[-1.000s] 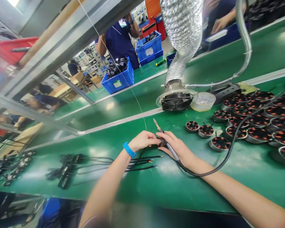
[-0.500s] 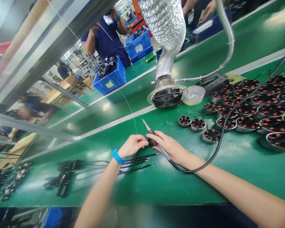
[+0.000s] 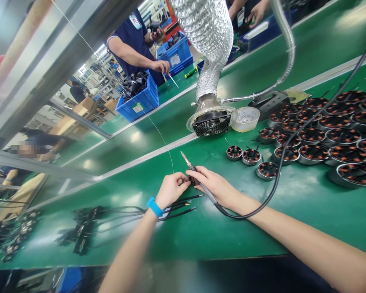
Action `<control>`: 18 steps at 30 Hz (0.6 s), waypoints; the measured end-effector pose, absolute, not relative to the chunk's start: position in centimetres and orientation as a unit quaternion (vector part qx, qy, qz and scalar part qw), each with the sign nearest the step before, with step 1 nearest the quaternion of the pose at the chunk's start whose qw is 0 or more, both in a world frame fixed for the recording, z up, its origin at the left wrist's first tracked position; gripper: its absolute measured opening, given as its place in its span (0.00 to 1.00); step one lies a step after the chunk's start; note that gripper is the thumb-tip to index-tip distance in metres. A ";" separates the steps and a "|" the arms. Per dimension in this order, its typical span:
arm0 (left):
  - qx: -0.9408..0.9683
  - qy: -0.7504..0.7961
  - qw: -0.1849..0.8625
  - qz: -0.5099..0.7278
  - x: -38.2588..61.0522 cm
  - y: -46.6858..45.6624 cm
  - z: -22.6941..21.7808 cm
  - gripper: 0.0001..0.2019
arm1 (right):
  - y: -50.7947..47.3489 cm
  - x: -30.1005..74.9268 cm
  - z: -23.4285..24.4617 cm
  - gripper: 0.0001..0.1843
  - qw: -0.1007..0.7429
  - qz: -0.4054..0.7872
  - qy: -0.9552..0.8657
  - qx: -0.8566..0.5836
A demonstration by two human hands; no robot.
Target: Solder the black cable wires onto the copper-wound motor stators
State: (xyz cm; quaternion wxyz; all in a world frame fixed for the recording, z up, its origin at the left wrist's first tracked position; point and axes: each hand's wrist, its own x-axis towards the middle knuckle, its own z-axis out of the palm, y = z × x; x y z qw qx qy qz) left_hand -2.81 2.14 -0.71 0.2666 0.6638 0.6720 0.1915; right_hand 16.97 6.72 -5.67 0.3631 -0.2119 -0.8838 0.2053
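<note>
My right hand [image 3: 215, 185] is closed around a soldering iron [image 3: 205, 188], its bare tip pointing up and away from me. Below the iron's handle, a small round motor stator [image 3: 192, 180] with copper windings sits between my hands, partly covered by my fingers. My left hand [image 3: 170, 189] pinches a thin black wire [image 3: 183, 183] at the stator's left side. A fine strand of solder wire [image 3: 171, 156] comes down from above and passes behind my left fingers. Black cables [image 3: 183, 205] with stripped ends lie on the bench just beneath my left wrist.
A fume extractor [image 3: 212, 122] hangs ahead, beside a white bowl [image 3: 246, 119]. Several stators in metal rings [image 3: 314, 156] cover the right side. More cables [image 3: 83, 228] lie left. Across the bench, a co-worker's hand [image 3: 161, 66] holds a thin tool near a blue bin [image 3: 138, 101].
My left fingers have shifted slightly, and the black wire now shows at their tips. My right hand keeps the soldering iron nearly still. The co-worker's hand with the thin tool has come down.
</note>
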 end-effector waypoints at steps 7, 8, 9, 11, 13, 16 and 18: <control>0.718 0.653 0.153 0.185 -2.4 1.4 -0.6 0.06 | 6.6 17.0 -6.0 0.27 0.357 0.207 -0.886 -0.212; 0.725 0.646 0.142 0.192 -2.4 1.3 -0.6 0.06 | 6.5 17.0 -5.9 0.27 0.357 0.210 -0.885 -0.212; 0.733 0.638 0.131 0.197 -2.5 1.1 -0.7 0.05 | 6.5 17.0 -5.8 0.27 0.357 0.213 -0.885 -0.211; 0.751 0.622 0.107 0.196 -2.6 0.9 -0.9 0.05 | 6.4 17.0 -5.5 0.27 0.358 0.216 -0.884 -0.211; 0.767 0.609 0.087 0.181 -2.8 0.9 -1.2 0.07 | 6.4 17.1 -5.3 0.26 0.360 0.219 -0.882 -0.211; 0.789 0.593 0.077 0.140 -3.3 1.2 -1.4 0.12 | 6.4 17.1 -5.1 0.26 0.357 0.228 -0.881 -0.211; 0.798 0.586 0.081 0.113 -3.6 1.4 -1.2 0.16 | 6.4 17.0 -5.1 0.26 0.354 0.230 -0.881 -0.214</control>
